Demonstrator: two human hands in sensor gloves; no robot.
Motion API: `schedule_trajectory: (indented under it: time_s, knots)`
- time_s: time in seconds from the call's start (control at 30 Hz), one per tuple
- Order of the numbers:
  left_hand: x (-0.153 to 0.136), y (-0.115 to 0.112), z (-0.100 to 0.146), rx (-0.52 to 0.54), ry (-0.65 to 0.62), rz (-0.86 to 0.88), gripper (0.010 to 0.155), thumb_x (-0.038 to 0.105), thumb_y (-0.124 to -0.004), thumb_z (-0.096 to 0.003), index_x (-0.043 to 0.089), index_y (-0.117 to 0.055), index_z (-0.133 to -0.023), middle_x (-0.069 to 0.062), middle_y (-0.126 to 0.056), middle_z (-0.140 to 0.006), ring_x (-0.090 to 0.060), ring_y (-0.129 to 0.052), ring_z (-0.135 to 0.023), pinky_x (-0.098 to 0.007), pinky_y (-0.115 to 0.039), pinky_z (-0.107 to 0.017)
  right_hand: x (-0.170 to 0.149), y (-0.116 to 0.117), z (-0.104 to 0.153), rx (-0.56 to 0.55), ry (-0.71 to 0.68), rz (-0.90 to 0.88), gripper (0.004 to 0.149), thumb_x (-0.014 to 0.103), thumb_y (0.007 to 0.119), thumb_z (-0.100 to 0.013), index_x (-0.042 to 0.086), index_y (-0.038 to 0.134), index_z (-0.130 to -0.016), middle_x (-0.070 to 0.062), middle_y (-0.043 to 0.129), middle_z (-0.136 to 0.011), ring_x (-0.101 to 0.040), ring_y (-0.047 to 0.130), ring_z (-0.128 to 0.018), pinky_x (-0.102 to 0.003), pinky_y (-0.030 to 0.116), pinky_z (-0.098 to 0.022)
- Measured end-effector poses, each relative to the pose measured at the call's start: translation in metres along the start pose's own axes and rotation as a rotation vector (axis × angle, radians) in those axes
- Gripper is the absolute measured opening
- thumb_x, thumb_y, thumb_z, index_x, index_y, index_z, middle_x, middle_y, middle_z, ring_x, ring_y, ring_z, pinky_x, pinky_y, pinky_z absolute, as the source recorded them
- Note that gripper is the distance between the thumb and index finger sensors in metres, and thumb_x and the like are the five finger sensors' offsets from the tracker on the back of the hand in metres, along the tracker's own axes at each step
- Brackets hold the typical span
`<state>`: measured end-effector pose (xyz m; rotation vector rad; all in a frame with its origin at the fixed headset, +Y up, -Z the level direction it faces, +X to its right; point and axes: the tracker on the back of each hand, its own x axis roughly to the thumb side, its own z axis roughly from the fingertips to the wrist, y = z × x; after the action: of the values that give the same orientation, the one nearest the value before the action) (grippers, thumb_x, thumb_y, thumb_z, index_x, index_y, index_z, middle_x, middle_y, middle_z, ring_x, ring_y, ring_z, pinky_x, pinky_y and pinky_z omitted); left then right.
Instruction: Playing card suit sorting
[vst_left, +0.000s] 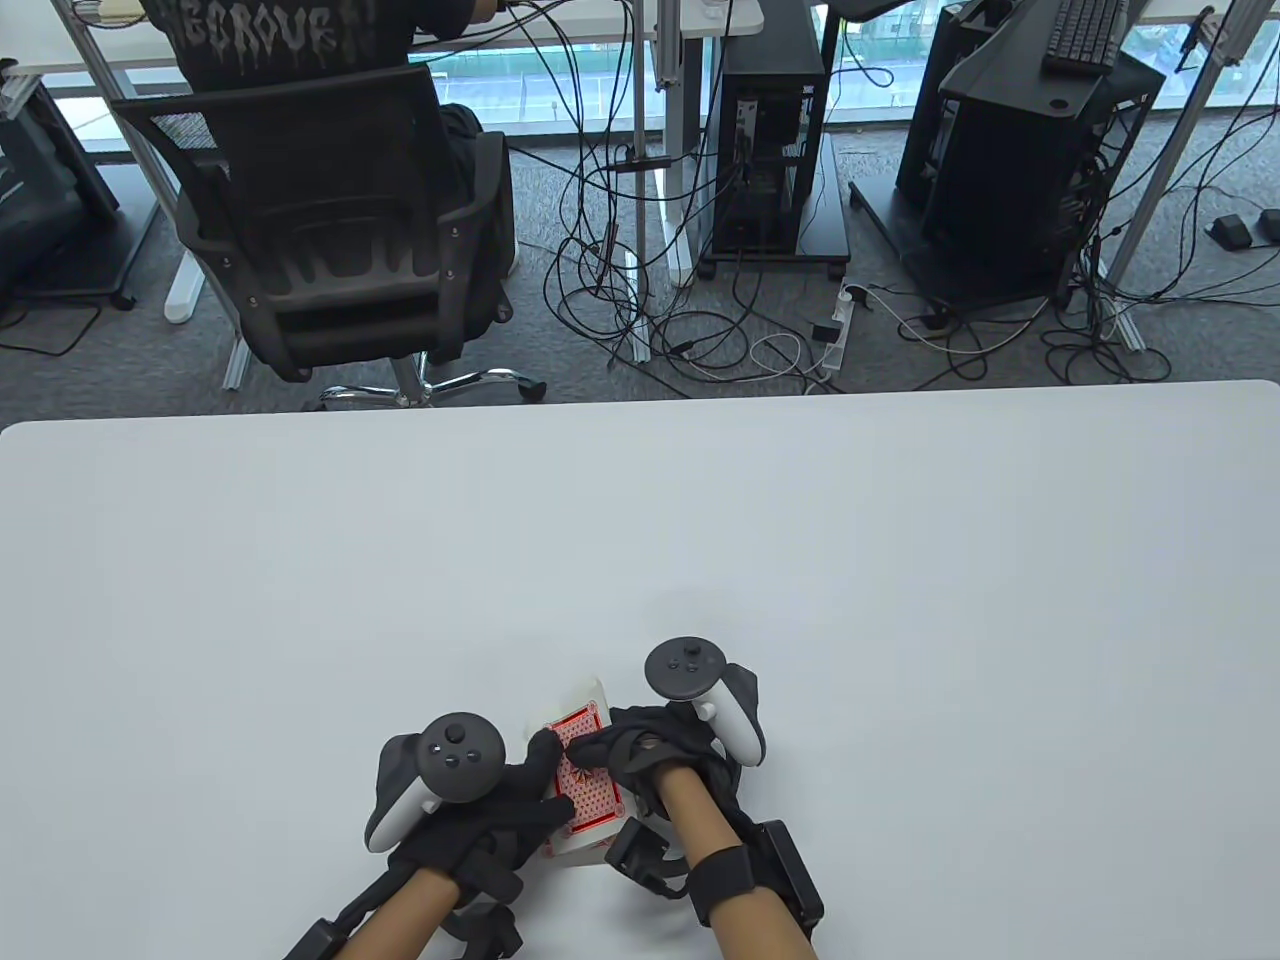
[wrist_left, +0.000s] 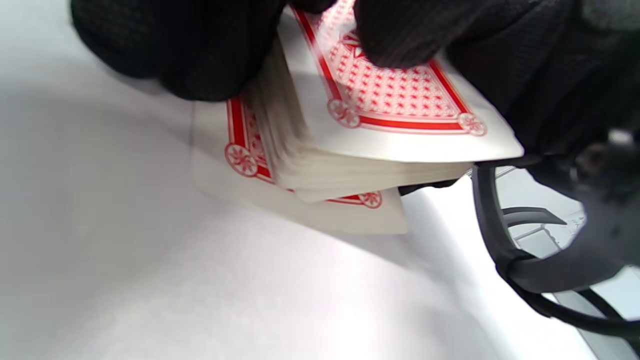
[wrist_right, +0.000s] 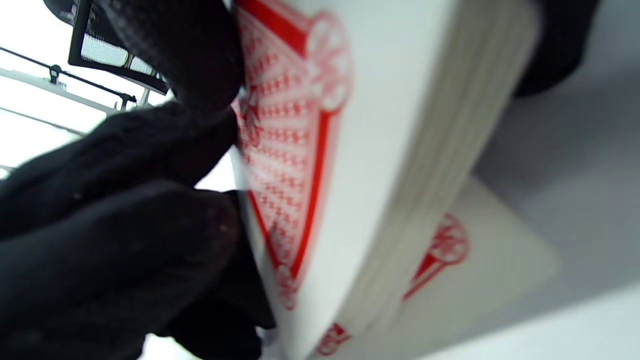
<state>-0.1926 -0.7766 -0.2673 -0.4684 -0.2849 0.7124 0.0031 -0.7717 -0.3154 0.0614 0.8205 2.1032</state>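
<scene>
Both gloved hands meet at the bottom centre of the white table (vst_left: 640, 520): the left hand (vst_left: 490, 800) grips the red-backed deck (vst_left: 585, 790), the right hand (vst_left: 650, 755) pinches its top card. Under the deck one loose card (wrist_left: 320, 212) lies on the table. Upper left, a person sits in a black office chair (vst_left: 330, 230); computer towers (vst_left: 770, 150) and tangled cables (vst_left: 680, 310) fill the floor beyond.

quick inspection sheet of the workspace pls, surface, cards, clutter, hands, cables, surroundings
surface: white table, bare apart from the hands and cards.
job's things: deck of cards, red backs up, held at the near edge; one card juts out beneath it.
clutter: nothing seen on the table.
grippers: left hand grips the deck; right hand has fingers on the top card.
cables: tangle of cables on the floor beyond.
surroundings: office chair with someone seated, computer towers.
</scene>
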Motion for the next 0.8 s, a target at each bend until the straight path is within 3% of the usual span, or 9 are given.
schedule_trajectory:
  time_s: [0.07, 0.17, 0.3, 0.4, 0.53, 0.7, 0.8]
  knots:
    - [-0.001, 0.000, 0.001, -0.004, -0.005, 0.007, 0.072, 0.043, -0.075, -0.0517, 0.006, -0.039, -0.101, -0.030, -0.067, -0.089, -0.041, -0.086, -0.061, -0.041, -0.082, -0.042, 0.004, 0.001, 0.002, 0.011, -0.022, 0.040, 0.055, 0.036, 0.075, -0.055, -0.003, 0.062, -0.091, -0.029, 0.062, -0.077, -0.052, 0.069, -0.057, -0.058, 0.070, -0.039]
    - [-0.002, 0.000, 0.003, -0.014, -0.010, 0.018, 0.075, 0.046, -0.074, -0.0518, 0.005, -0.035, -0.101, -0.031, -0.065, -0.090, -0.042, -0.085, -0.062, -0.042, -0.081, -0.043, 0.002, 0.007, 0.003, -0.015, -0.122, -0.050, 0.053, 0.031, 0.074, -0.055, -0.005, 0.060, -0.090, -0.033, 0.058, -0.081, -0.056, 0.068, -0.058, -0.057, 0.071, -0.041]
    - [-0.002, -0.003, 0.006, -0.005, -0.036, 0.051, 0.078, 0.052, -0.071, -0.0521, 0.005, -0.032, -0.101, -0.033, -0.061, -0.091, -0.043, -0.083, -0.064, -0.042, -0.080, -0.044, -0.004, 0.012, 0.008, -0.064, -0.201, -0.160, 0.052, 0.027, 0.074, -0.054, -0.011, 0.059, -0.087, -0.035, 0.066, -0.079, -0.055, 0.078, -0.056, -0.055, 0.080, -0.039]
    - [-0.004, -0.002, 0.009, -0.071, -0.044, 0.142, 0.080, 0.056, -0.068, -0.0528, 0.007, -0.027, -0.102, -0.034, -0.056, -0.094, -0.046, -0.080, -0.070, -0.043, -0.079, -0.047, -0.004, 0.012, 0.015, -0.118, -0.239, -0.194, 0.051, 0.024, 0.075, -0.053, -0.013, 0.060, -0.085, -0.037, 0.077, -0.070, -0.052, 0.088, -0.049, -0.052, 0.087, -0.032]
    - [-0.006, 0.001, 0.013, -0.102, -0.093, 0.367, 0.079, 0.057, -0.065, -0.0547, 0.015, -0.021, -0.105, -0.033, -0.046, -0.099, -0.049, -0.072, -0.080, -0.044, -0.076, -0.053, 0.006, -0.002, 0.032, -0.224, -0.314, -0.079, 0.051, 0.025, 0.077, -0.051, -0.013, 0.064, -0.082, -0.036, 0.083, -0.062, -0.048, 0.094, -0.040, -0.046, 0.091, -0.024]
    - [-0.002, 0.009, 0.016, -0.025, -0.189, 0.454, 0.080, 0.063, -0.059, -0.0575, 0.023, -0.011, -0.107, -0.031, -0.027, -0.104, -0.049, -0.058, -0.090, -0.045, -0.070, -0.062, 0.026, -0.022, 0.063, -0.404, -0.455, 0.045, 0.051, 0.025, 0.079, -0.050, -0.012, 0.065, -0.081, -0.034, 0.085, -0.060, -0.045, 0.095, -0.037, -0.044, 0.090, -0.022]
    - [-0.002, 0.005, 0.014, -0.029, -0.262, 0.525, 0.088, 0.071, -0.054, -0.0587, 0.020, 0.002, -0.104, -0.032, -0.016, -0.104, -0.054, -0.042, -0.095, -0.051, -0.061, -0.068, 0.034, -0.024, 0.075, -0.401, -0.523, 0.029, 0.052, 0.026, 0.079, -0.050, -0.012, 0.065, -0.082, -0.032, 0.085, -0.060, -0.044, 0.094, -0.036, -0.043, 0.089, -0.022]
